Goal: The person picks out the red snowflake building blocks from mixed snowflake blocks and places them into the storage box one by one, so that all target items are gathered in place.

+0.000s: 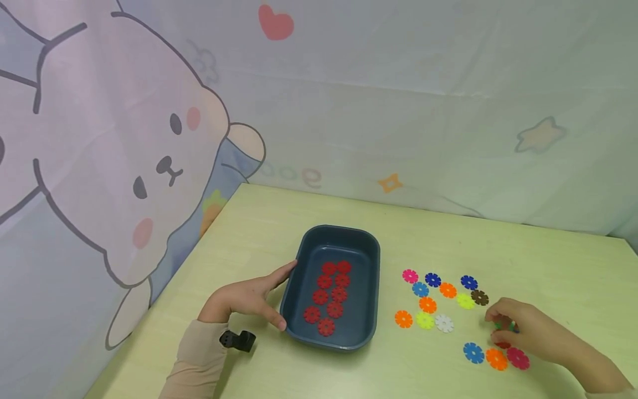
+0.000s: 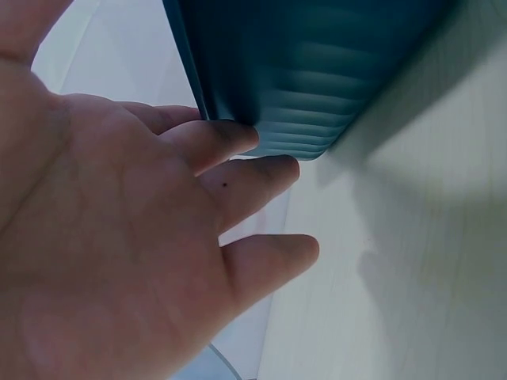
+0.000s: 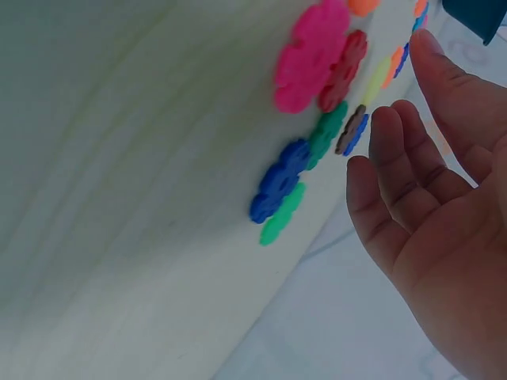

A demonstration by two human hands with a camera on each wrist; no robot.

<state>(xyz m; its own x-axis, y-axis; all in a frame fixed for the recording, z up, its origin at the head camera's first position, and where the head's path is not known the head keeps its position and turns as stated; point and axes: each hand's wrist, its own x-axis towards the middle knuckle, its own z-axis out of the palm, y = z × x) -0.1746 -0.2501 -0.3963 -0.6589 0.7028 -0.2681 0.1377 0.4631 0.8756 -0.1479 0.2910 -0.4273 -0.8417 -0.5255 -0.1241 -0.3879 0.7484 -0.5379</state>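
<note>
A dark blue tray (image 1: pixel 377 299) stands on the table, with several red snowflake discs (image 1: pixel 326 327) lying in it. My left hand (image 1: pixel 249 299) touches the tray's left side, thumb by the near corner and fingers farther along. In the left wrist view those fingers (image 2: pixel 230 138) reach loosely against the ribbed wall. Over at the right, my right hand (image 1: pixel 530 330) hovers with bent fingers above a red disc (image 1: pixel 502 344), partly hiding it. The right wrist view shows nothing between thumb and fingers, and a green disc (image 3: pixel 327 134) and a blue disc (image 3: pixel 280 180) lie nearby.
Between tray and right hand lie loose discs: an orange one (image 1: pixel 404 318), a yellow one (image 1: pixel 425 320), a white one (image 1: pixel 444 323), a brown one (image 1: pixel 479 297) and several others. A pink disc (image 1: pixel 518 358) lies near the right hand. A printed cloth (image 1: pixel 399 100) hangs behind the table.
</note>
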